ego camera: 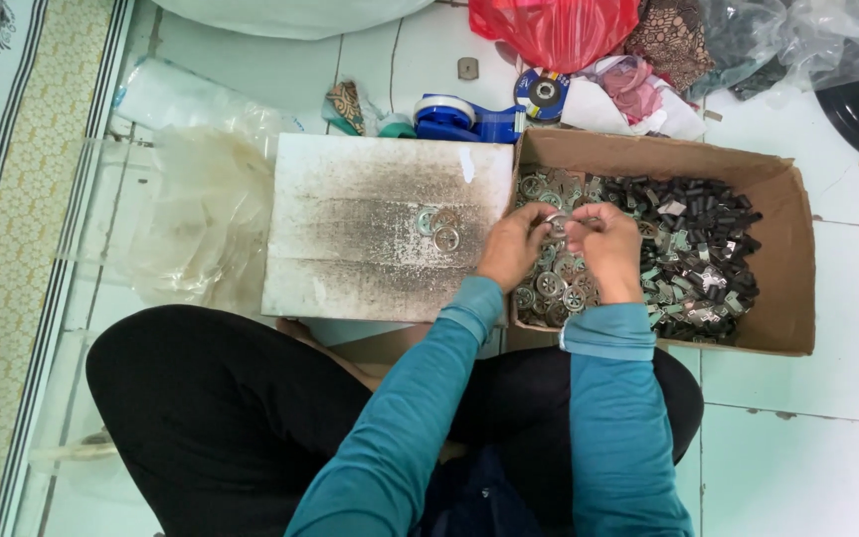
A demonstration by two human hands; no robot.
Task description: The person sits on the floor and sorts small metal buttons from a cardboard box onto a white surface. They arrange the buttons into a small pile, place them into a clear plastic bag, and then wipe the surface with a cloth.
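My left hand (512, 246) and my right hand (605, 247) meet over the left end of a cardboard box (785, 261), and both pinch one small round metal disc (556, 226) between the fingertips. Under them the box holds several round spoked metal discs (552, 286) on the left and a heap of small dark metal pieces (700, 249) on the right. To the left lies a dirty white board (370, 229) with a few finished round discs (439, 229) on it.
I sit cross-legged on a white tiled floor (807, 447). Clear plastic bags (201, 199) lie left of the board. Behind are a blue tape dispenser (464, 119), a red plastic bag (554, 30), cloth and a patterned mat (12, 199) at far left.
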